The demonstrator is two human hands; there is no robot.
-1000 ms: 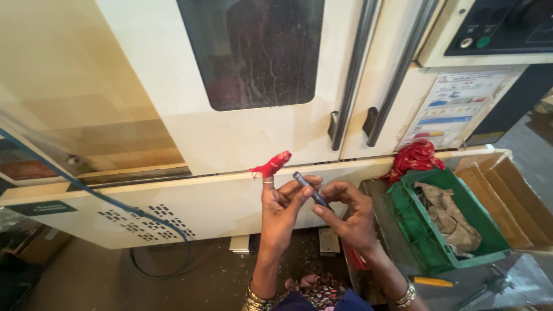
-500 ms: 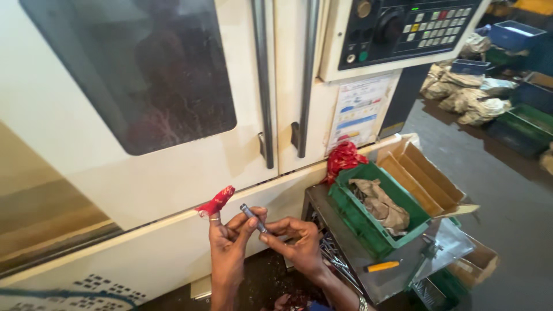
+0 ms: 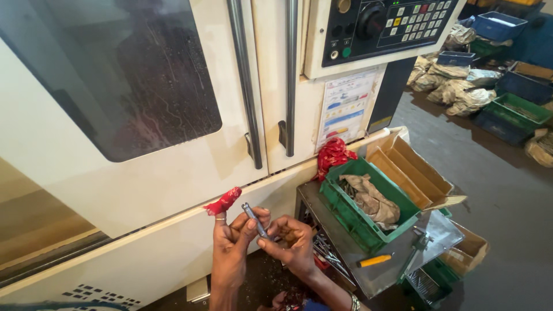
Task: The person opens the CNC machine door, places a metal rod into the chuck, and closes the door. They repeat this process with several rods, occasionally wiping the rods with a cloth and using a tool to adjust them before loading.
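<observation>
A person's 2 bare hands met low in the frame before a cream-coloured machine (image 3: pixel 173 190), pinching 1 small metal rod (image 3: pixel 252 219) between them. The left hand (image 3: pixel 231 245) rose upright from the forearm, palm turned toward the camera, its thumb and fingers closed on the rod's lower part; 1 finger, wrapped in red cloth (image 3: pixel 223 201) and wearing a thin ring, stuck up and out toward the machine's ledge. The right hand (image 3: pixel 294 245) came in from the lower right, wrist bent, its fingertips gripping the rod's lower end, with dark grime across the palm. The rod stood tilted, its top leaning left, just in front of the ledge below the twin door handles (image 3: pixel 268 86).

Beside the hands, a metal cart top (image 3: pixel 368 253) carried a green crate (image 3: pixel 368 210) holding soiled rags, a red cloth bundle (image 3: pixel 333 155) and a yellow-handled tool (image 3: pixel 373 260). An open cardboard box (image 3: pixel 412 167) sat just behind the crate.

Compared with 0.5 seconds before, the grip on the rod was unchanged, but the view had swung further: the hands sat nearer the centre, the control panel (image 3: pixel 383 26) showed more fully, and more floor crates and sacks appeared at upper right.
</observation>
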